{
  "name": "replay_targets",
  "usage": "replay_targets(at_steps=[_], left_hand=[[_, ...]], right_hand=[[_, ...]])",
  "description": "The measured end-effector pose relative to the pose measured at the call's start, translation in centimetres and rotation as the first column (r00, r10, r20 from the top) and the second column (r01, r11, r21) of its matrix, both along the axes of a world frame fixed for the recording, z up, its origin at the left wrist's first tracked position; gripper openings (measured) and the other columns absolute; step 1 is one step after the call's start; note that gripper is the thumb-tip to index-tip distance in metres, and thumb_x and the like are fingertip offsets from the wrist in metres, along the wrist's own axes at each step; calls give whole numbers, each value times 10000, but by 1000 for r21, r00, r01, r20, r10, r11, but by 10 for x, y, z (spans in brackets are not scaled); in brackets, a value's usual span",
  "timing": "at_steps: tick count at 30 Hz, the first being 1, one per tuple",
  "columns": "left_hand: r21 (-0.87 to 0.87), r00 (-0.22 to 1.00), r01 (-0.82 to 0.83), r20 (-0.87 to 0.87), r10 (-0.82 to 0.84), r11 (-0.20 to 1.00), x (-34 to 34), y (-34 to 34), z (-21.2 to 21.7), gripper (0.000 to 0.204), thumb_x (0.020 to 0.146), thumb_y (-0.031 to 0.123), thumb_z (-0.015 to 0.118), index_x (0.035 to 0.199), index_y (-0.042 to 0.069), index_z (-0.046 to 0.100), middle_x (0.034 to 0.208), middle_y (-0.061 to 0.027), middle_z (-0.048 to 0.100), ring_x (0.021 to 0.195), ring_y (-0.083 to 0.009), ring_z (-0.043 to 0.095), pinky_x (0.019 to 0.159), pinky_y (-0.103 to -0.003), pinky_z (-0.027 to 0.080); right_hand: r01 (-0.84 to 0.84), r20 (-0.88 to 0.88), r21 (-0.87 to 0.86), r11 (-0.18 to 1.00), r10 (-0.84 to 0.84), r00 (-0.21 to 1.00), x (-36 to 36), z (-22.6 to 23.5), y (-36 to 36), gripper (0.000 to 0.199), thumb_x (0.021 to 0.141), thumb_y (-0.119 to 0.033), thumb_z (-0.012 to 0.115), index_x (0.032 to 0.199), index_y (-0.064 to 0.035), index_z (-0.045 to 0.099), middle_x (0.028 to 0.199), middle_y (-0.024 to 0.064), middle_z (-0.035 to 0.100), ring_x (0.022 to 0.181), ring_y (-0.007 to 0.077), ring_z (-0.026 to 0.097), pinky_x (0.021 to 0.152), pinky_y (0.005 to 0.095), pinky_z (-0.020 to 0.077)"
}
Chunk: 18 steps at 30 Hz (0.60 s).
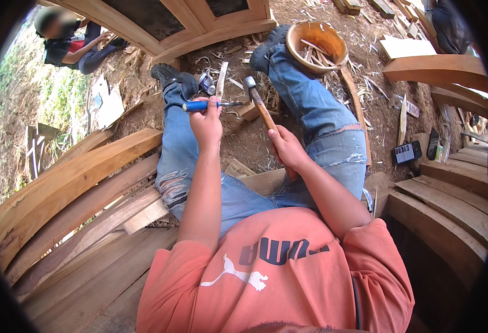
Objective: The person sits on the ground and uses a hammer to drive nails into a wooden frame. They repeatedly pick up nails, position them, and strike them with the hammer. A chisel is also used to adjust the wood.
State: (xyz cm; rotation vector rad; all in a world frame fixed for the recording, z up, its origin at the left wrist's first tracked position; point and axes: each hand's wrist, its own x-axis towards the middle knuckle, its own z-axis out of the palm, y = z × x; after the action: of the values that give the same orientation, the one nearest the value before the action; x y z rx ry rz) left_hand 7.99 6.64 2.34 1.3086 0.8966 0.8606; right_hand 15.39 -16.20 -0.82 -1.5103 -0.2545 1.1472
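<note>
My left hand (206, 122) is closed round the blue handle of a slim chisel (195, 105), its narrow dark metal end pointing right. In my right hand (287, 147) is a hammer (263, 111), gripped along its wooden handle with the steel head raised. The head is a short way right of the chisel's tip, apart from it. Just beyond the tip, between my jeans-covered legs, a small wood block (248, 111) shows low down. Whether the chisel touches this block I cannot tell.
A round bucket (317, 47) with wood sticks stands by my right foot. Curved boards (77, 186) lie at left, more beams (438, 69) at right. A panelled wooden frame (199, 28) is ahead. A phone (406, 152) lies at right. Another person (72, 44) sits far left.
</note>
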Motion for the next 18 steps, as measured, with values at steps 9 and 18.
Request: replay_targets(at_steps=[9, 18], left_hand=[[30, 1000, 10, 19, -11, 999, 4, -6, 2, 215, 1051, 150, 747, 1114, 31, 579, 995, -64, 726, 889, -114, 711, 785, -278, 633], [100, 998, 56, -37, -52, 993, 4, -2, -6, 235, 1045, 158, 757, 1134, 38, 575, 988, -61, 702, 898, -127, 697, 789, -284, 604]], right_hand=[[2, 23, 9, 1000, -3, 1000, 0, -2, 0, 325, 1152, -361, 516, 1032, -64, 568, 697, -13, 518, 537, 104, 485, 488, 326, 414], [-5, 21, -1, 1000, 5, 1000, 0, -3, 0, 327, 1149, -358, 524, 1131, -41, 605, 728, -8, 540, 545, 105, 493, 493, 322, 423]])
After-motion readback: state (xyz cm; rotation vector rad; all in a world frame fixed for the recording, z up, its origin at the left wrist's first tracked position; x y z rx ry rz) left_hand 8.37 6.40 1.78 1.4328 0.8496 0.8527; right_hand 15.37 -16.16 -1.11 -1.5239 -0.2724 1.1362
